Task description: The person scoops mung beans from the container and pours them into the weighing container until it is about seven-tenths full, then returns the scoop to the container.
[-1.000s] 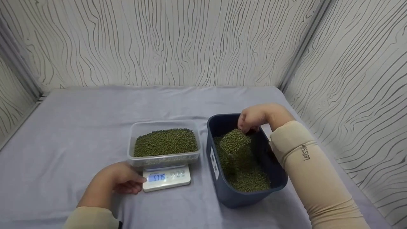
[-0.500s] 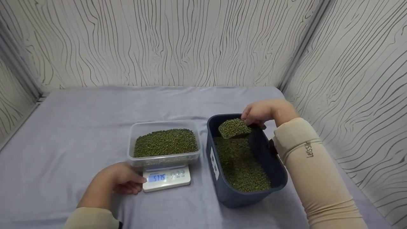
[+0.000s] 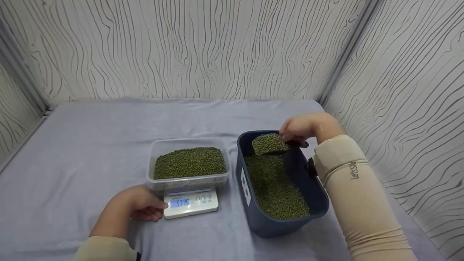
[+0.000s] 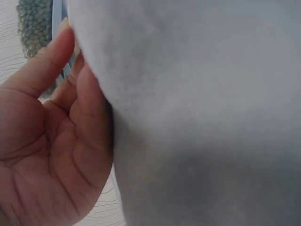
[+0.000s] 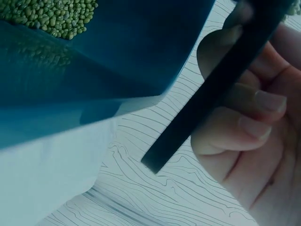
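Note:
My right hand (image 3: pixel 298 127) grips the dark handle (image 5: pixel 207 101) of a scoop, whose clear cup (image 3: pixel 270 144) is heaped with green mung beans. The scoop is held over the far end of a dark blue bin (image 3: pixel 266 226), with more mung beans (image 3: pixel 284 203) inside. On the left, a clear plastic container (image 3: pixel 188 183) partly filled with mung beans (image 3: pixel 190 162) stands on a white digital scale (image 3: pixel 191 204) with a lit display. The thumb tip of my left hand (image 3: pixel 143 203) touches the scale's left edge, its other fingers loosely curled beside it.
A pale lavender cloth (image 3: pixel 90 145) covers the table. Wood-grain patterned panels (image 3: pixel 199 50) stand behind it and at both sides. The bin's right wall lies close to my right forearm, and a white label (image 3: pixel 245 186) is on its left side.
My right hand has lifted the scoop up from the beans in the bin and shifted slightly right, levelling the cup. The left hand, scale and container stay in place.

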A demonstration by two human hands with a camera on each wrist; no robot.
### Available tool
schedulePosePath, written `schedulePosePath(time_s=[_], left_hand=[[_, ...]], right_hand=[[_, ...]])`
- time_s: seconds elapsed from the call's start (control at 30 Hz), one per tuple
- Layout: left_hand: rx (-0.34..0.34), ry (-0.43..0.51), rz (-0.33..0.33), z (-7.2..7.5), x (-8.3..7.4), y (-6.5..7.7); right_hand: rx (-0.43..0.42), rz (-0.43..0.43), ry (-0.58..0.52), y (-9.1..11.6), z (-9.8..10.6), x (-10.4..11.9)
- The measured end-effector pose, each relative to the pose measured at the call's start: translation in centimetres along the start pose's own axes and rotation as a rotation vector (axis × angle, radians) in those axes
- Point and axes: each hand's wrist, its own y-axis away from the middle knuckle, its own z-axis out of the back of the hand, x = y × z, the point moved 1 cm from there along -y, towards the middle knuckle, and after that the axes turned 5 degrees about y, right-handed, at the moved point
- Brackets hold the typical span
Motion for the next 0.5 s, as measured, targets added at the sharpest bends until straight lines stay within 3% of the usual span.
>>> schedulePosePath(time_s=[0.27, 0.5], left_hand=[[0.001, 0.005, -0.003, 0.0, 0.1, -0.1], [0.000, 0.009, -0.005, 0.0, 0.1, -0.1]], right_hand=[[-0.029, -0.032, -0.015, -0.3, 0.2, 1.0], [-0.054, -0.032, 0.043, -0.7, 0.4, 3.0]])
